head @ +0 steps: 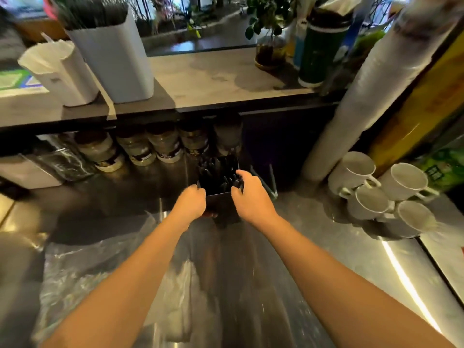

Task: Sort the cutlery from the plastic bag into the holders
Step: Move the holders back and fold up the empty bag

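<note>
Dim, warm indoor light fills the scene. A bright glare streak crosses the steel counter toward 4 o'clock. Deep shadow lies beneath the shelf (the jars there are murky). Wide-angle distortion bends the edges, and motion blur softens the 1 o'clock corner.

Black square holder upright on counter, black cutlery standing inside

Your holder stands on the table at centre, cutlery in it, your left hand and right hand at its two sides. The plastic bag lies nearer, to the left. Mugs sit right; jars line up behind, under a shelf.
</note>
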{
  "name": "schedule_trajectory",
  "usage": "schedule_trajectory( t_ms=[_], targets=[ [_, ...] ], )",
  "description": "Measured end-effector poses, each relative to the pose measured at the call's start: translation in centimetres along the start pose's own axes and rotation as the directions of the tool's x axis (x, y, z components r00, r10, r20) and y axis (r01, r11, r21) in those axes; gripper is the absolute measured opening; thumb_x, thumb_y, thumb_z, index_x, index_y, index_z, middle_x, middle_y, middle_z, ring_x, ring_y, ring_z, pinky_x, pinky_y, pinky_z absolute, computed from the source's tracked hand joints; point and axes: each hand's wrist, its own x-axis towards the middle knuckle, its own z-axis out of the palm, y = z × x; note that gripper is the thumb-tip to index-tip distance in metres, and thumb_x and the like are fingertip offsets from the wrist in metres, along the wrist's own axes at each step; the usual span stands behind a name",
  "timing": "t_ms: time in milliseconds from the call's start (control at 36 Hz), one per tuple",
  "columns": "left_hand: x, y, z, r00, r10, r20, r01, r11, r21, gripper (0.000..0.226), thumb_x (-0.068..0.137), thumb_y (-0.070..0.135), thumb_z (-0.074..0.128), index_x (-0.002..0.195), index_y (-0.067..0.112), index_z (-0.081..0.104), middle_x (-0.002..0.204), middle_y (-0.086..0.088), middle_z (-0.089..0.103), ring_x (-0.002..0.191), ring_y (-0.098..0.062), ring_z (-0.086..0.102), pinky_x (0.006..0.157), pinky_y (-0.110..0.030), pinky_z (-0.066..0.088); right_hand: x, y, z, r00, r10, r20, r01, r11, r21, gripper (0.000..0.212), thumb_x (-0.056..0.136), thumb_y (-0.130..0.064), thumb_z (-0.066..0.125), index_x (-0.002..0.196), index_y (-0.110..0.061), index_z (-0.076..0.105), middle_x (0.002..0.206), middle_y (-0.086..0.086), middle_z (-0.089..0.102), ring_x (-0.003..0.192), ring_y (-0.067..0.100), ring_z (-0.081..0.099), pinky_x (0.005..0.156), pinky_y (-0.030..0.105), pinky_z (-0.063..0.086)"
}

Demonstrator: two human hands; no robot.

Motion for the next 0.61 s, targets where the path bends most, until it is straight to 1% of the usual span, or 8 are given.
schedule_trajectory(
  t_ms=[28,83,167,306,417,472,528,611],
  targets=[
    [-0.2,-0.2,-1.1,1.000,-0.010,-0.012,0.010,0.999,-0.035,0.049,0.096,0.035,0.063,0.125,-0.004,0.054,0.122,-0.013,0.057,0.110,-0.027,0.057,0.091,-0.024,0.044,-0.1,-1.0,-0.5,0.999,-0.046,-0.024,0.046,0.999,-0.016,0.049,0.102,-0.031,0.049,0.149,-0.025,0.037,0.135,0.006,0.048,0.110,0.025,0.057,0.089,0.039,0.050],
    [-0.9,-0.2,-3.7,0.999,0.000,-0.045,0.000,1.000,0.002,0.056,0.087,0.044,0.073,0.118,0.000,0.057,0.121,-0.012,0.056,0.116,-0.029,0.054,0.095,-0.032,0.041,-0.6,-3.2,-1.7,0.985,-0.148,-0.093,0.144,0.989,-0.045,0.046,0.101,-0.031,0.050,0.146,-0.025,0.040,0.136,0.004,0.045,0.114,0.022,0.052,0.084,0.033,0.044],
    [-2.5,-0.1,-8.7,0.985,0.072,-0.160,-0.062,0.996,0.068,0.050,0.085,0.040,0.076,0.111,0.001,0.060,0.114,-0.012,0.057,0.113,-0.030,0.057,0.089,-0.034,0.043,-1.5,-7.2,-3.9,0.932,-0.287,-0.223,0.282,0.958,-0.054,0.045,0.100,-0.034,0.052,0.142,-0.027,0.042,0.131,0.001,0.044,0.112,0.019,0.051,0.083,0.031,0.046],
    [-5.3,1.0,-18.2,0.934,0.085,-0.346,-0.090,0.996,0.002,0.038,0.084,0.027,0.078,0.108,0.004,0.061,0.113,-0.011,0.063,0.110,-0.029,0.059,0.091,-0.036,0.045,-2.0,-14.3,-8.6,0.818,-0.424,-0.389,0.441,0.896,-0.048,0.043,0.098,-0.040,0.049,0.140,-0.033,0.042,0.122,-0.004,0.043,0.100,0.013,0.050,0.076,0.032,0.046],
    [-5.4,2.0,-24.3,0.903,0.170,-0.395,-0.145,0.985,0.093,0.047,0.078,0.042,0.081,0.077,0.014,0.044,0.085,-0.003,0.054,0.105,-0.032,0.059,0.073,-0.030,0.033,0.6,-18.6,-11.3,0.781,-0.463,-0.419,0.507,0.862,-0.008,0.045,0.100,-0.036,0.048,0.144,-0.031,0.040,0.118,-0.001,0.045,0.099,0.021,0.054,0.080,0.034,0.045],
    [-4.2,2.3,-25.7,0.888,0.162,-0.431,-0.155,0.987,0.053,0.043,0.082,0.042,0.078,0.086,0.011,0.048,0.096,-0.007,0.057,0.110,-0.032,0.056,0.077,-0.031,0.035,2.6,-19.8,-12.0,0.791,-0.459,-0.405,0.508,0.861,0.016,0.051,0.102,-0.033,0.048,0.151,-0.027,0.034,0.134,0.003,0.047,0.117,0.022,0.053,0.093,0.029,0.042],
    [-2.2,2.6,-26.1,0.868,0.209,-0.449,-0.211,0.976,0.047,0.043,0.089,0.034,0.072,0.110,-0.001,0.055,0.113,-0.016,0.057,0.113,-0.033,0.056,0.088,-0.034,0.042,4.7,-20.3,-12.3,0.833,-0.402,-0.380,0.464,0.882,0.085,0.057,0.103,-0.029,0.049,0.155,-0.020,0.028,0.151,0.002,0.041,0.136,0.018,0.043,0.100,0.023,0.032],
    [0.7,2.9,-26.3,0.896,0.232,-0.379,-0.212,0.973,0.094,0.044,0.096,0.023,0.065,0.123,-0.008,0.051,0.120,-0.019,0.056,0.117,-0.035,0.055,0.096,-0.038,0.047,7.5,-20.0,-11.7,0.890,-0.302,-0.341,0.374,0.912,0.170,0.056,0.104,-0.027,0.050,0.154,-0.015,0.028,0.147,0.004,0.048,0.131,0.021,0.049,0.093,0.024,0.037]
  ],
)
